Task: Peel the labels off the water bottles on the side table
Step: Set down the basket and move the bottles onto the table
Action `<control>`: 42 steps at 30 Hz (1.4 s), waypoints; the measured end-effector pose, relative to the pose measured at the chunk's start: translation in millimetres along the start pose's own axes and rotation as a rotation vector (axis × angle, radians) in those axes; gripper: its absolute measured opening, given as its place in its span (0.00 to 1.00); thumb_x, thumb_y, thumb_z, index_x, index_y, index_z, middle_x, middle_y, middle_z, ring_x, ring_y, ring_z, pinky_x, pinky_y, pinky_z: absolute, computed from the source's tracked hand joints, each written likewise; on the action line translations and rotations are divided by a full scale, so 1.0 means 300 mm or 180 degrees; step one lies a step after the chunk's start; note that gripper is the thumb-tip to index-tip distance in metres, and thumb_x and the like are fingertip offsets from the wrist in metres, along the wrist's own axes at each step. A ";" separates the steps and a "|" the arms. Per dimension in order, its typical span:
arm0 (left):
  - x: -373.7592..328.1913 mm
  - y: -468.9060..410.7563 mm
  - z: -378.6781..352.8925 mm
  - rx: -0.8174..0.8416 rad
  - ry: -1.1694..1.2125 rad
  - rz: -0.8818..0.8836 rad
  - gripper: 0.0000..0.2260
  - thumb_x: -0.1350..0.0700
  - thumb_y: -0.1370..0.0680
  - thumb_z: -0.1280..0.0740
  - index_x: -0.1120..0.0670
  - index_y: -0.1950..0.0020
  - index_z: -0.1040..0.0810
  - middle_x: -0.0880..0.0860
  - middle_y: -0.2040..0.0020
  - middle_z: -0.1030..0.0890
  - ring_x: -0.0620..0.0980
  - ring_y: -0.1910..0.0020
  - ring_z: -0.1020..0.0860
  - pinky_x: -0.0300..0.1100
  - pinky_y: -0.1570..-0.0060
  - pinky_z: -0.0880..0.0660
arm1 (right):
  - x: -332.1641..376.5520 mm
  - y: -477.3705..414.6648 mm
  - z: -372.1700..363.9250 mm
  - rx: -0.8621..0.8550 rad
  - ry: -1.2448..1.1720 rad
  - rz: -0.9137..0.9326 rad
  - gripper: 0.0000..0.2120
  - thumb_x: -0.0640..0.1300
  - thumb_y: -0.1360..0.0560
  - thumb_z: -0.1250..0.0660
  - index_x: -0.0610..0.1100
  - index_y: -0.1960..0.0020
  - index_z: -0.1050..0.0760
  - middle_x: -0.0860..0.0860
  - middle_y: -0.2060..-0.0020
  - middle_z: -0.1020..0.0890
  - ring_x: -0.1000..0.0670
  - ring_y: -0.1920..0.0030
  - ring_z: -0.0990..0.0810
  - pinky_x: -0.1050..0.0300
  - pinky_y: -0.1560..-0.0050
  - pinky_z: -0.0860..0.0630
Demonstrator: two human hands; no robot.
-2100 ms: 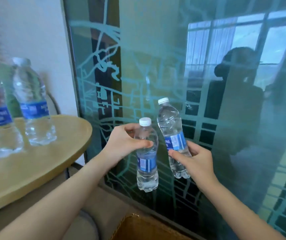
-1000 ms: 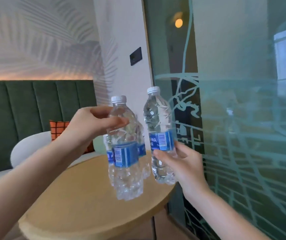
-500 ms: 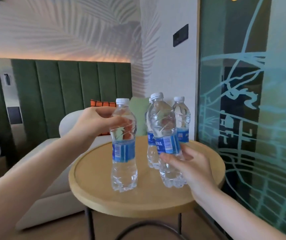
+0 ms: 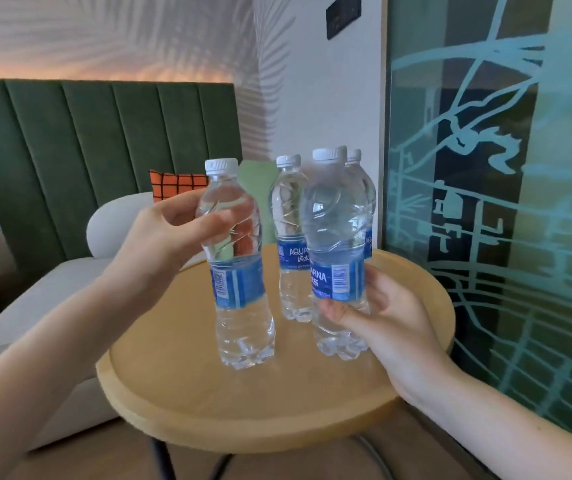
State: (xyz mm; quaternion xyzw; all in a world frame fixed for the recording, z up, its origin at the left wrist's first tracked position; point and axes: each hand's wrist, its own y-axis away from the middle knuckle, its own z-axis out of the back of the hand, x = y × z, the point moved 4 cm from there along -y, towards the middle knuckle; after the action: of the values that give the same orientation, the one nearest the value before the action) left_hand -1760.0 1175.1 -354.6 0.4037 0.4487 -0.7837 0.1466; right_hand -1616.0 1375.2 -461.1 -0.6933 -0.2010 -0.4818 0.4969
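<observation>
– Blue labels, any off yet?
– None. Four bottles in view, and every wrap I can see is intact. Near-left bottle [image 4: 241, 327] has its label [image 4: 237, 284] right round. Near-right bottle [image 4: 338, 216] too, its label [image 4: 338, 280] barcode towards us.
– Hands?
– Left hand [image 4: 160, 244] is curled round the near-left bottle's upper body, thumb in front, above the label. Right hand [image 4: 391, 327] is wrapped round the near-right bottle just under its label, thumb across the front. Both are full grips, with no finger at a seam.
– Bottles down or in the air?
– Both are upright over the side table [image 4: 243, 414]. Bases look at or just above the top; can't tell contact.
– The others?
– Rear bottle [image 4: 289, 202] stands on the table behind, between the two held ones, label on. Fourth bottle [image 4: 369, 199] is mostly hidden behind the near-right one; a sliver of blue shows.
– Progress?
– My call: zero peeled, four left. Peeling hasn't started, and one hand must free up to pick at a label edge.
– Room?
– Table is round with a low raised rim. There's bare top in front of the held bottles and to their left. Glass panel [image 4: 502, 209] is just beside the table's right edge, so it's tight for the right arm. Sofa [image 4: 52, 299] is behind and to the left. Held bottles are near each other, with a gap visible between them.
</observation>
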 end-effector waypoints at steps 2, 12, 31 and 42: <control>0.008 -0.006 0.007 0.0048 -0.0070 -0.0026 0.22 0.47 0.30 0.26 0.54 0.38 0.18 0.54 0.44 0.15 0.55 0.42 0.17 0.53 0.41 0.23 | -0.007 -0.002 -0.004 0.0009 0.0003 -0.0041 0.26 0.47 0.33 0.20 0.52 0.37 0.22 0.58 0.41 0.17 0.57 0.36 0.22 0.52 0.36 0.28; -0.059 -0.004 0.036 0.0476 0.0035 0.1236 0.28 0.48 0.36 0.22 0.48 0.37 0.20 0.48 0.44 0.15 0.48 0.42 0.18 0.46 0.41 0.21 | 0.037 0.000 -0.020 -0.0017 0.0008 -0.1118 0.28 0.42 0.33 0.19 0.54 0.37 0.26 0.54 0.41 0.18 0.53 0.37 0.21 0.64 0.47 0.22; -0.931 -0.202 0.348 0.1028 -0.1840 0.1411 0.11 0.53 0.20 0.33 0.54 0.38 0.22 0.48 0.42 0.20 0.49 0.43 0.23 0.41 0.49 0.29 | 1.262 -0.152 -0.030 -0.0601 0.2033 -0.1458 0.12 0.46 0.21 0.33 0.44 0.39 0.22 0.52 0.45 0.18 0.54 0.41 0.21 0.52 0.38 0.24; -1.086 0.065 0.325 0.2114 -0.2646 0.0268 0.20 0.51 0.23 0.41 0.61 0.42 0.18 0.56 0.47 0.16 0.59 0.49 0.18 0.49 0.51 0.20 | 1.410 0.079 -0.227 0.0208 0.3732 -0.0673 0.17 0.50 0.21 0.38 0.39 0.39 0.24 0.47 0.47 0.19 0.47 0.45 0.22 0.52 0.46 0.23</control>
State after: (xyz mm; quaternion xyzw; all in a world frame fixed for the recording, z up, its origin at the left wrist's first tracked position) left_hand -1591.8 1041.0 -90.4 0.1015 0.0640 -0.9708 0.2075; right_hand -1437.3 1220.3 -102.9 -0.2722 0.0242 -0.8246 0.4954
